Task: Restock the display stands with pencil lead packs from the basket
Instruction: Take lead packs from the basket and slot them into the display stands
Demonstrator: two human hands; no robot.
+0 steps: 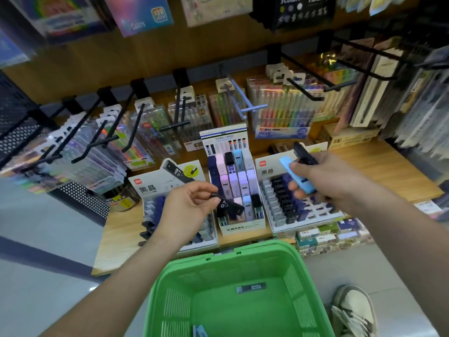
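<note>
Presently catalogued, from left to right:

Hanging pen packs [109, 144]: clear glossy blister sleeves, hung on black metal hooks at the back so that their faces can be read.

Left stand [155, 188]: white card, stepped slots, partly filled with dark flat packs; several slots are seen empty.

Left hand [187, 205]: its grip is closed, thumb against fingertips, on a black pack [228, 205], a slim rigid plastic case marked 0.7. The pack is held tilted above the gap between the left stand and the middle stand, apparently so that the label may be matched to a slot before it is set down.

Middle stand [239, 190]: narrow card box, packed upright with smooth pastel pink, lilac, blue and black cases, shingled so each top shows.

Right stand [298, 198]: white card, rows of black and navy packs, front slots sparse.

Right hand [323, 176]: its grip is clamped on a light-blue pack [296, 176] and a second black pack [303, 154], fanned apart, judged to be kept as reserve stock above the right stand.

Table [379, 166]: pale wood-grain top on which all three stands are carried.

Basket [218, 271]: green moulded plastic, slotted walls, set below the table edge within reach. A dark pack [251, 287] is left lying flat on its floor, and bluish ones near the lower frame edge; restocking is therefore judged nearly done.
</note>
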